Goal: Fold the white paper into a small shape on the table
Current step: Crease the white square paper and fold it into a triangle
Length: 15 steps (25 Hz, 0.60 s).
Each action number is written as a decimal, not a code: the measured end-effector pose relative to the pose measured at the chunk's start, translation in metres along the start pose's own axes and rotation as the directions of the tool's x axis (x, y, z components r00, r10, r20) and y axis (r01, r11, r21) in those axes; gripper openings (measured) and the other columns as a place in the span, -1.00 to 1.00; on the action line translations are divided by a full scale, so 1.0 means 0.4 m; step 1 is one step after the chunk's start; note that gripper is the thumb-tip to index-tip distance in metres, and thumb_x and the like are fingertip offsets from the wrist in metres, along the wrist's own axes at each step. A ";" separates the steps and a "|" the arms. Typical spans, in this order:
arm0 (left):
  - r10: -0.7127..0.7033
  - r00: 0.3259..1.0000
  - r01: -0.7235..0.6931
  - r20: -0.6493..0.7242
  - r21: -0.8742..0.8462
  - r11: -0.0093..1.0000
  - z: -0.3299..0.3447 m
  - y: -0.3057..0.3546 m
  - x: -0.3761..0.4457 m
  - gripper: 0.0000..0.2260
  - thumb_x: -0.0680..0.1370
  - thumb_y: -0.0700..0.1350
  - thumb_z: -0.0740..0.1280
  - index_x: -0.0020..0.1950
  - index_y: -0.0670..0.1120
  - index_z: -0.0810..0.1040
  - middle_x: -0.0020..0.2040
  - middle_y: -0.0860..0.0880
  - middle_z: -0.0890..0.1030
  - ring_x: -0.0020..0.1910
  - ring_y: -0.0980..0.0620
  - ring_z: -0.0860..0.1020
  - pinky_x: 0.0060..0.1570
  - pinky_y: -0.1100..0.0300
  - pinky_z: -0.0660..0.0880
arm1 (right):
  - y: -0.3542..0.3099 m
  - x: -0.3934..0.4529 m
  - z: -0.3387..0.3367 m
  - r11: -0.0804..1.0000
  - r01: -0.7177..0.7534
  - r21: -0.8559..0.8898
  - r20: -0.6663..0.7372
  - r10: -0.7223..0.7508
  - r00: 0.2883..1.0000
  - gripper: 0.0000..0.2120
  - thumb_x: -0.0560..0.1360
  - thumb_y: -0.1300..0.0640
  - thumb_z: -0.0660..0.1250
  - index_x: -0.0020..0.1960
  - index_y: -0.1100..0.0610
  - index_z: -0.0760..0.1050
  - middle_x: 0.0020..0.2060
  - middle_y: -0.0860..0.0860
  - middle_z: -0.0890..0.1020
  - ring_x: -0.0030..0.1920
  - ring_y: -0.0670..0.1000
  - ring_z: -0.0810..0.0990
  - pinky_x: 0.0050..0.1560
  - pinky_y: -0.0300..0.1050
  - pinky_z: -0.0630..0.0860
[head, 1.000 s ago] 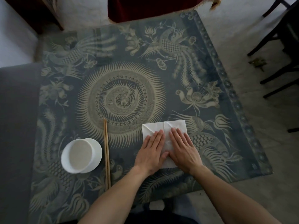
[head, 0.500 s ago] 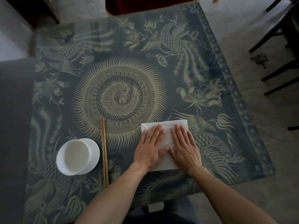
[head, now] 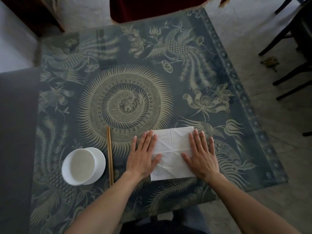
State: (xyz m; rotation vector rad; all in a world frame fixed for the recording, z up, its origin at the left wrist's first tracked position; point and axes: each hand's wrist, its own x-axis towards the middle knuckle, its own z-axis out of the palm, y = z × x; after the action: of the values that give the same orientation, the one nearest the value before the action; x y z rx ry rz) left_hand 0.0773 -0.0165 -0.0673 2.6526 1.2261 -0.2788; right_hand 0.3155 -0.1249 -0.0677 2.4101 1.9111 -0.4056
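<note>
The white paper [head: 172, 152] lies flat near the front edge of the table [head: 194, 92], creased across its face and folded into a rectangle. My left hand [head: 143, 156] presses on its left edge with straight, flat fingers. On the paper's right edge rests my right hand [head: 201, 154], flat too, fingers spread. The paper's middle shows bare between the two hands.
A white bowl on a saucer [head: 83, 166] stands at the front left, with a pair of wooden chopsticks [head: 110, 154] lying lengthwise beside it. Dark chair legs [head: 290, 53] stand on the floor at the right. A red cloth [head: 155, 7] hangs beyond the table's far edge.
Both hands have slid apart from the paper's middle, the left one leftward and the right one rightward, to its side edges. The top flaps now lie flat.
</note>
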 end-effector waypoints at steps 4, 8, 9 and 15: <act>0.162 0.984 -0.170 -0.080 -0.102 0.980 -0.017 0.035 0.023 -0.41 0.67 0.17 -0.08 0.60 -0.13 -0.07 0.62 -0.07 -0.12 0.58 -0.06 -0.12 0.50 -0.16 -0.09 | -0.038 -0.057 0.002 0.983 0.180 0.019 -0.035 -0.180 0.983 -0.26 0.61 -0.22 0.00 0.57 0.22 -0.10 0.57 0.18 -0.06 0.56 0.14 -0.13 0.50 0.21 -0.12; 0.357 0.930 -0.366 -0.087 -0.112 0.924 -0.026 0.098 0.077 -0.49 0.68 0.04 -0.02 0.60 -0.10 0.01 0.62 -0.06 -0.03 0.58 -0.02 -0.09 0.53 -0.06 -0.01 | -0.064 -0.141 0.042 0.944 0.329 0.029 -0.008 -0.329 0.944 -0.32 0.62 -0.18 0.04 0.56 0.24 0.02 0.55 0.18 0.07 0.55 0.14 0.03 0.50 0.11 -0.02; 0.394 0.916 -0.400 -0.073 -0.109 0.910 -0.027 0.114 0.090 -0.49 0.68 0.03 -0.02 0.60 -0.10 0.02 0.62 -0.06 -0.02 0.58 -0.02 -0.09 0.54 -0.04 -0.03 | -0.064 -0.146 0.046 0.954 0.297 0.031 0.001 -0.297 0.955 -0.32 0.63 -0.18 0.04 0.56 0.24 0.04 0.54 0.18 0.07 0.55 0.14 0.04 0.50 0.09 -0.02; 0.432 0.901 -0.431 0.038 -0.024 0.902 0.005 0.158 0.116 -0.45 0.67 0.15 -0.12 0.61 -0.07 -0.07 0.61 -0.02 -0.11 0.57 0.03 -0.18 0.53 -0.01 -0.13 | -0.071 -0.148 0.040 0.990 0.119 0.070 0.017 -0.120 0.993 -0.26 0.60 -0.24 0.05 0.56 0.24 0.02 0.56 0.17 0.03 0.56 0.10 -0.05 0.52 0.06 -0.10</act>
State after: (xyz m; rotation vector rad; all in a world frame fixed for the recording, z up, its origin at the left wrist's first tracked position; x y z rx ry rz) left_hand 0.1551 -0.0232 -0.0744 2.7950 0.5929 -0.2464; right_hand 0.2729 -0.1774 -0.0660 2.3290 2.0732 -0.5086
